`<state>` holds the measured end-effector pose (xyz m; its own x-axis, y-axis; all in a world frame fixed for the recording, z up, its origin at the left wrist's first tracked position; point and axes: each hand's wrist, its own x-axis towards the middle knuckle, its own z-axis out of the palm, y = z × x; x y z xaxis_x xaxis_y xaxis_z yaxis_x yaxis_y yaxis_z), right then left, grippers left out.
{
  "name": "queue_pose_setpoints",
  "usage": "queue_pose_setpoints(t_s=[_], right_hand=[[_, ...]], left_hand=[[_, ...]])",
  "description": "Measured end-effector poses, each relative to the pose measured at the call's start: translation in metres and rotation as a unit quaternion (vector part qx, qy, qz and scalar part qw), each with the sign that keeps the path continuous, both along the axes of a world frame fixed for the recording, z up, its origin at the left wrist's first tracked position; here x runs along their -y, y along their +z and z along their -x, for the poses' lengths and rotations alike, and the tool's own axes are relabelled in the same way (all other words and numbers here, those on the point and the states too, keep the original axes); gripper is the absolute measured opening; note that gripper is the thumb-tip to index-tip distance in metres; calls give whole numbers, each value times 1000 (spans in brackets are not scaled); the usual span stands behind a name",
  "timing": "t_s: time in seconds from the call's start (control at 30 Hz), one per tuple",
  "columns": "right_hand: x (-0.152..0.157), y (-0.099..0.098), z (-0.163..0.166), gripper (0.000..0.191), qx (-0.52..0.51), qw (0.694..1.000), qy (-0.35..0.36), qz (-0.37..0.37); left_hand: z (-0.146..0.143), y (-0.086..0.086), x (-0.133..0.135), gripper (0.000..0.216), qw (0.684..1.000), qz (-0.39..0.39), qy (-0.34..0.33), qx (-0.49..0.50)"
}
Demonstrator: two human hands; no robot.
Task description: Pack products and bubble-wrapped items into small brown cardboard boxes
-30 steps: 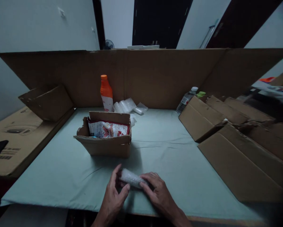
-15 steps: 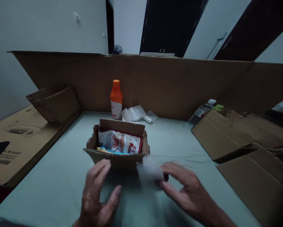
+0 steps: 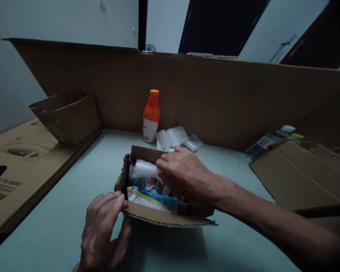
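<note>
A small open cardboard box [image 3: 158, 217] stands on the pale green table cover and holds snack packets, one blue and yellow [image 3: 155, 196]. My right hand [image 3: 183, 172] reaches into it from the right, its fingers closed on a bubble-wrapped roll [image 3: 144, 170] that lies across the top of the packets. My left hand [image 3: 101, 230] rests against the box's near-left corner, thumb and fingers pressing on the front wall. Part of the box's inside is hidden by my right hand.
An orange bottle [image 3: 151, 115] and several bubble-wrap rolls [image 3: 174, 138] stand at the back by the tall cardboard wall [image 3: 229, 98]. An empty cardboard box [image 3: 70, 115] is at the left. Flat cardboard [image 3: 300, 173] and a clear bottle [image 3: 267, 141] lie at the right.
My right hand carried the bubble-wrapped roll from the near table edge up into the box. My left hand let go of the roll and moved to the box's front corner. The view moved closer.
</note>
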<state>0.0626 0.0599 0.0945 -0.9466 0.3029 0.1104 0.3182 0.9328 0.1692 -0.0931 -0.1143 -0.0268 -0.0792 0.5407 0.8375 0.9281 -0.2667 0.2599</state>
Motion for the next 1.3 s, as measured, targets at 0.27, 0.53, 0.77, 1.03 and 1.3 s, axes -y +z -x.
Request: queue_pose_setpoints(t_s=[0.27, 0.53, 0.77, 1.03, 1.3], right_hand=[[17, -38, 34, 17, 250, 961, 15, 119], [-2, 7, -31, 24, -6, 978, -69, 198], [37, -77, -156, 36, -348, 866, -275, 231], [55, -128, -111, 44, -343, 845, -261, 318], [61, -136, -123, 24, -334, 860, -228, 313]], left_hand=[[-1, 0, -3, 74, 999, -25, -40, 2], [0, -14, 7, 73, 981, -26, 47, 186], [12, -47, -2, 71, 851, 94, -41, 515], [-25, -31, -33, 65, 800, 165, -82, 570], [-43, -59, 27, 64, 827, 141, -6, 544]])
